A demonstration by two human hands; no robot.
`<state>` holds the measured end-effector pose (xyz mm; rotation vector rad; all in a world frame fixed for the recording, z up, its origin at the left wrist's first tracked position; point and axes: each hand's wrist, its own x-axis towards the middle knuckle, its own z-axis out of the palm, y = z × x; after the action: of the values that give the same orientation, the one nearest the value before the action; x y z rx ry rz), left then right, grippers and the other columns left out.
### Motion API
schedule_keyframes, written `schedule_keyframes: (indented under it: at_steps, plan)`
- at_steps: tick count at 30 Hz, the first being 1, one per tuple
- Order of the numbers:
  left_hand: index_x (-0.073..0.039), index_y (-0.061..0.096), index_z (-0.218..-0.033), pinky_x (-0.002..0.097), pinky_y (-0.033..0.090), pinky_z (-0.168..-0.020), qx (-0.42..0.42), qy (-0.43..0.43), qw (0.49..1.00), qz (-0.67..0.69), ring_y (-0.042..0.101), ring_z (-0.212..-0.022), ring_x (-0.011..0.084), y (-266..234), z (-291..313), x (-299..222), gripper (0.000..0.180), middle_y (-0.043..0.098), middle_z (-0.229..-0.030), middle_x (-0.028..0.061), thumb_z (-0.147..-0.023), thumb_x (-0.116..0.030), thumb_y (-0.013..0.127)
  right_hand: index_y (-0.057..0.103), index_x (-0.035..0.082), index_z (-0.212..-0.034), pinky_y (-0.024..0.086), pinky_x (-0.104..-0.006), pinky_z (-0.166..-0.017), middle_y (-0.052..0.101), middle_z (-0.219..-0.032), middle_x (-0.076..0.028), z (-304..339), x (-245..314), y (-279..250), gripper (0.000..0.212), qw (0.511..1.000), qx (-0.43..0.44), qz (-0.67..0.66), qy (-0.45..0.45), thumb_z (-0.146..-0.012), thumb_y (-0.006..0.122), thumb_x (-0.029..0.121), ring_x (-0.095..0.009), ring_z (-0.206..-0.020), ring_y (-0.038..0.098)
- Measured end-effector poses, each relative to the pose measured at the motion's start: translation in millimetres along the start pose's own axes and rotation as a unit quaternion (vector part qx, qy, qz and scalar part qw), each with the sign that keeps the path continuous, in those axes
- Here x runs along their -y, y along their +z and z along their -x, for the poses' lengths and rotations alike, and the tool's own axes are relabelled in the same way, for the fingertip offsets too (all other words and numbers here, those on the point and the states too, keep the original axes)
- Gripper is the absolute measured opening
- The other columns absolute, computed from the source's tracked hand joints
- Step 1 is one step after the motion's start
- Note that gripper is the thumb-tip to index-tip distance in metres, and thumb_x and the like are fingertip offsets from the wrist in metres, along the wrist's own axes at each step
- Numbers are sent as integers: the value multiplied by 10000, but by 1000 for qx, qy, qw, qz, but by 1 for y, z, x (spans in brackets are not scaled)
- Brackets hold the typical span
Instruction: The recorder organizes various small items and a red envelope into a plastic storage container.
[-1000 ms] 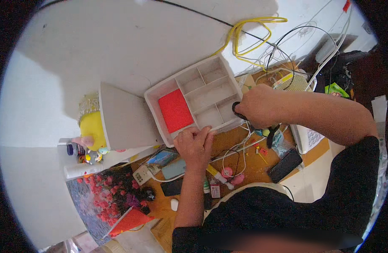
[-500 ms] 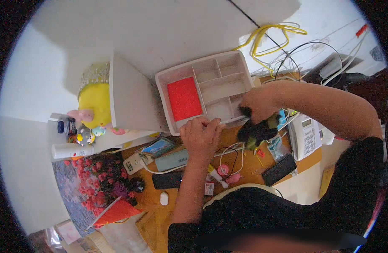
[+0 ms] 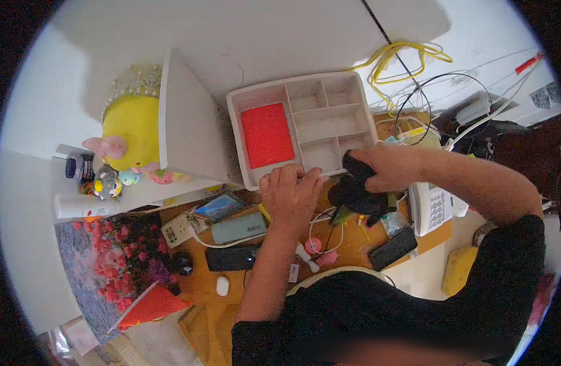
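A white compartment box (image 3: 329, 125) stands tilted against the wall, with a flat red rectangular thing (image 3: 267, 135) in its large left compartment. My left hand (image 3: 289, 198) has its fingers curled over the near rim of the box. At the near right corner, my right hand (image 3: 393, 168) grips a crumpled black cloth (image 3: 357, 186), which partly covers that corner and hangs down over the desk. Something olive green shows beside the cloth, partly hidden.
A white shelf panel (image 3: 195, 122) borders the box on the left, with a yellow plush toy (image 3: 133, 131) behind it. On the desk lie a power strip (image 3: 180, 230), a black phone (image 3: 232, 257) and a black case (image 3: 393, 249). A white telephone (image 3: 432, 207) stands right, near tangled cables (image 3: 408, 61).
My right hand and the black cloth have shifted slightly down in view, and the cloth has changed shape. My left hand stays at the near rim. The whole view has tilted a little.
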<state>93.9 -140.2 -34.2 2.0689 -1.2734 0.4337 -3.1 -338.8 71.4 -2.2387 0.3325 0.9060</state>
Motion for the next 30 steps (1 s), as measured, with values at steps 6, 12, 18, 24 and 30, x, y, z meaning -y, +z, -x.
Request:
schedule_keyframes:
  at_steps: [6,12,18,24,30]
  plan:
    - [-200,689,-844,393,341,-698,1,-3,1000,22,523,-776,210,1,0,1,207,516,-806,-4,-676,-301,757,518,99,-1194,527,-466,-620,642,-791,-170,22,7,-3,432,910,-73,407,32,-777,623,138,-345,-709,667]
    - [-194,693,-839,411,346,-693,13,-5,999,34,537,-809,229,-3,-2,4,196,532,-825,8,-697,-321,740,551,123,-1183,523,-375,-557,609,-810,-98,7,3,-33,412,808,-85,580,-65,-782,628,172,-269,-667,663]
    - [-202,685,-824,415,356,-694,-5,-10,999,36,531,-819,229,1,0,2,191,526,-838,7,-682,-313,748,592,95,-1067,533,-425,-602,644,-789,-141,-9,10,-23,339,844,-42,534,6,-737,641,161,-314,-736,676]
    - [-207,687,-812,411,359,-702,-5,-20,999,43,527,-816,227,0,0,1,190,524,-829,2,-677,-324,750,607,60,-1033,512,-480,-757,655,-833,-204,10,22,-8,338,909,-45,414,28,-698,593,103,-373,-822,660]
    - [-203,694,-818,417,353,-699,2,-12,998,62,528,-817,230,-2,1,4,194,528,-819,8,-683,-334,745,590,40,-1033,506,-472,-771,633,-829,-204,35,25,-37,355,970,9,239,-36,-683,594,99,-392,-814,638]
